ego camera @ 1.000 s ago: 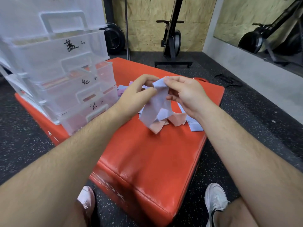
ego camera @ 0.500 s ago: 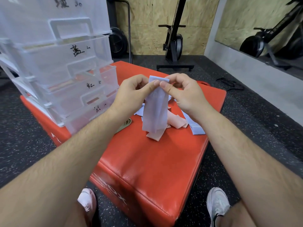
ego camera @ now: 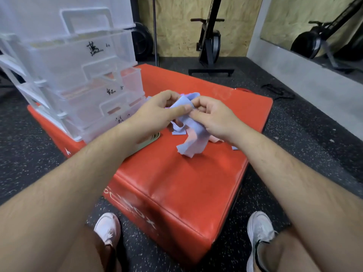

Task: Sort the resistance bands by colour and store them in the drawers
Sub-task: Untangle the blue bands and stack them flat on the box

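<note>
Clock positions are read on the head view, 12 at the top.

- Black speckled rubber floor (ego camera: 294, 134) fills the surround.
- Red padded vinyl box (ego camera: 176, 183), square-topped, sits at frame centre with one corner pointing to 6. White lettering on its near side face is too blurred to read.
- Clear plastic drawer unit (ego camera: 68, 65) stands on the box's 10 o'clock corner. Its drawer fronts carry black handwritten marks. The lower drawers sit stepped out further than the upper ones. Pinkish material shows through the wall of a middle drawer.
- Black upright exercise machine (ego camera: 210, 42) stands on the floor at 12, against a chipboard wall.
- Both forearms are bare, entering from 7 and 5 and meeting above the middle of the box top.
- Left hand (ego camera: 157, 112): fingers curled, thumb pressed along the top of a light blue flat resistance band (ego camera: 194, 128), pinching it.
- Right hand (ego camera: 212, 116): fingers curled, pinching the same band just beside the left thumb tip. The two hands are almost touching.
- The blue band is bunched between the hands and hangs crumpled towards 6; its lower end is at or near the box top.
- A loose heap of pale pink bands (ego camera: 214, 139) and a further blue piece (ego camera: 177, 132) lie on the box under the hands.
- Olive green band (ego camera: 151, 139) lies flat on the box, partly hidden under the left wrist.
- White trainers on the floor at 7 (ego camera: 108, 228) and 5 (ego camera: 259, 228).
</note>
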A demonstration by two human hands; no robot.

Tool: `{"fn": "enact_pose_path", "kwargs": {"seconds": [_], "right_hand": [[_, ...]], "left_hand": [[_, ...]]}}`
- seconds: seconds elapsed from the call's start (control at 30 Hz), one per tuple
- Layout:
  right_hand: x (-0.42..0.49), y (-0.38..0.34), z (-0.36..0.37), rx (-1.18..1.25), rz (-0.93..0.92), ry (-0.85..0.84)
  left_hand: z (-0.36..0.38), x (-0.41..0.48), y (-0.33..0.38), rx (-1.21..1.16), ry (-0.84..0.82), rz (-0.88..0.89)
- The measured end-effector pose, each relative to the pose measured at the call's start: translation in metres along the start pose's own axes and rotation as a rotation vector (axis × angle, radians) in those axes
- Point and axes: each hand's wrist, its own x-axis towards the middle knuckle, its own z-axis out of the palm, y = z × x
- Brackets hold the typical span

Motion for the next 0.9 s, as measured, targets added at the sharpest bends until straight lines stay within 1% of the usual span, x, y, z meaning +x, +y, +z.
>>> {"fn": "enact_pose_path", "kwargs": {"seconds": [0.07,0.13,0.2,0.3,0.37,0.53,0.67,0.77,0.9], "right_hand": [[-0.004,-0.001,0.001,-0.029,0.002,-0.043],[-0.009,-0.001,0.001,-0.046,0.023,-0.107],[-0.012,0.005,0.004,-0.107,0.029,-0.183],[-0.017,0.011,0.005,-0.27,0.034,-0.298],[-0.02,0.013,0.001,-0.329,0.037,-0.351],[-0.027,0.022,-0.02,-0.299,0.193,-0.453],[-0.034,0.03,-0.042,-0.405,0.314,-0.477],[-0.041,0.041,-0.057,-0.366,0.416,-0.495],[-0.046,0.065,-0.069,-0.43,0.451,-0.417]], "left_hand": [[-0.001,-0.007,-0.005,-0.022,0.024,0.012],[-0.001,-0.016,-0.009,0.033,0.095,0.008],[0.0,-0.023,-0.013,0.054,0.129,-0.022],[-0.009,-0.031,-0.021,-0.051,0.204,-0.081],[-0.018,-0.035,-0.024,-0.091,0.244,-0.109],[-0.034,-0.045,-0.039,-0.069,0.347,-0.177],[-0.039,-0.049,-0.054,-0.053,0.383,-0.248],[-0.037,-0.055,-0.067,-0.012,0.38,-0.319],[-0.032,-0.068,-0.09,0.128,0.365,-0.353]]}}
